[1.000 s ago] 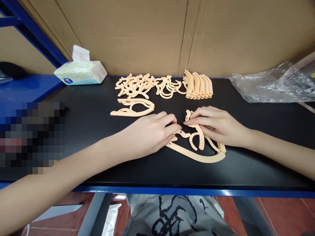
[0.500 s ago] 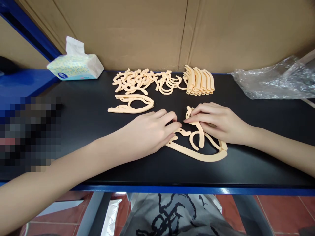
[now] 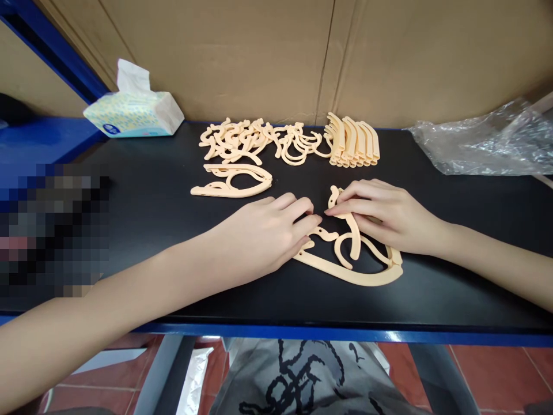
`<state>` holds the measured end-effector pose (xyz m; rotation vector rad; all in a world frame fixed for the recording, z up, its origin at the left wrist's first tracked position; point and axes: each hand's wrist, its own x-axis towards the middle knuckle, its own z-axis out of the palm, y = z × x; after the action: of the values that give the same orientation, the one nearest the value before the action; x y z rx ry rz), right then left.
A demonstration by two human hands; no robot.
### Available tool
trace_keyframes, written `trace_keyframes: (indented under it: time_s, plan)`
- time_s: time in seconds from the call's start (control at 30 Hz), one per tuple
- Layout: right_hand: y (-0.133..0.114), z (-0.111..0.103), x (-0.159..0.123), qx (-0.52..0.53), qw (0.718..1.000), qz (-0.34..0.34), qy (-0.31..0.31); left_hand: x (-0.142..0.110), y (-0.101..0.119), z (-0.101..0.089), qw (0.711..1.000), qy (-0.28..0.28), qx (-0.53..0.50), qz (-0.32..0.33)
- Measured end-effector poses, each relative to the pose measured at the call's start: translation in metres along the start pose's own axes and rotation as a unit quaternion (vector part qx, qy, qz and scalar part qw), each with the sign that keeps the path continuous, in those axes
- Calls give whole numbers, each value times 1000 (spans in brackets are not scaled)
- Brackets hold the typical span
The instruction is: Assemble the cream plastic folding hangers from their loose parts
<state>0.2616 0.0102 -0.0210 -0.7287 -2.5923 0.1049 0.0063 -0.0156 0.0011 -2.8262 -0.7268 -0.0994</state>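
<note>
Fingers of the right hand (image 3: 384, 216) pinch a curved piece (image 3: 355, 245), its length slanting toward the person beyond the hanger's near bar (image 3: 354, 278); the left hand (image 3: 276, 230), just leftward, hides its grip.

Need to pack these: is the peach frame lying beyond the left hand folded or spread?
Folded: the peach frame beyond the left hand has both long sides running left from their joined right end.

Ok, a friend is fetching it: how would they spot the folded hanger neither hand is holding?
On the black table, right of the tissue pack, is a pile of pale curved pieces. The folded hanger lies just in front; unlike those loose pieces, it has two long arms meeting at its right end.
</note>
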Motion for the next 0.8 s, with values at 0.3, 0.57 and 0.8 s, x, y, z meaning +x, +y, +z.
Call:
trace_keyframes:
  time_s: [0.3,0.57,0.8]
  plan:
    - [1,0,0,-1,1000,-7,-4,0,1,0,1000,-8,-1,0]
    - [1,0,0,5,1000,1,-2,0,2,0,1000,-3,-2,1]
    - [1,0,0,1,1000,-5,-4,-1,1,-1,1000,-5,-6,-1]
